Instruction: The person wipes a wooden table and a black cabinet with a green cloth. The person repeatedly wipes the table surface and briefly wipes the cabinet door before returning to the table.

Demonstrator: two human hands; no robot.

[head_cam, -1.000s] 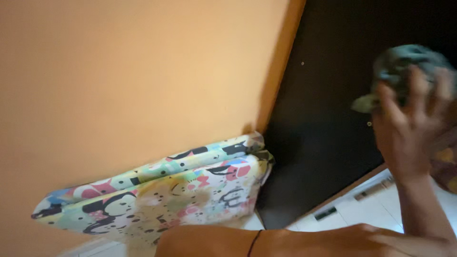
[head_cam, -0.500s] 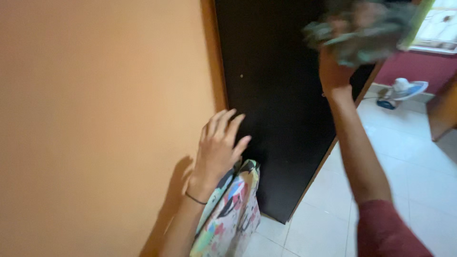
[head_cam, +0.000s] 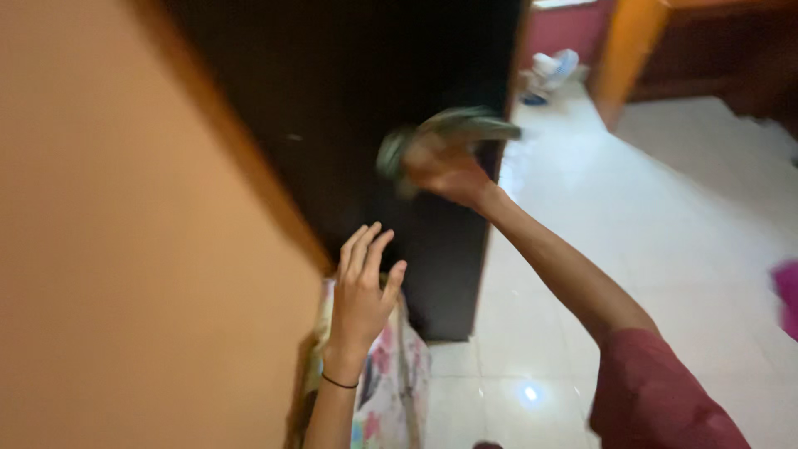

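The right hand (head_cam: 445, 170) sits just above the middle of the frame, reaching out on a long bare arm whose dark red sleeve (head_cam: 665, 399) fills the lower right corner. It is clenched around a crumpled grey-green cloth (head_cam: 449, 129) — the fabric bunches over the knuckles and sticks out toward the right, blurred by motion. Hand and cloth lie against the dark door panel (head_cam: 349, 100) that takes up the upper middle of the frame, close to the door's right edge.

The left hand (head_cam: 364, 299) is lower and a little left of centre, released and grasping nothing, fingers together and pointing up toward the door; a thin black band circles its wrist. It hovers just above a folded cartoon-print cushion (head_cam: 391, 374) (pink, white and black pattern) that stands on edge at the bottom of the frame, where the door meets the orange wall (head_cam: 108, 249) covering the whole left side.

White floor tiles (head_cam: 665, 191) spread across the right half — at the top, a small white and blue object (head_cam: 549, 75) lies on them, too blurred to identify.
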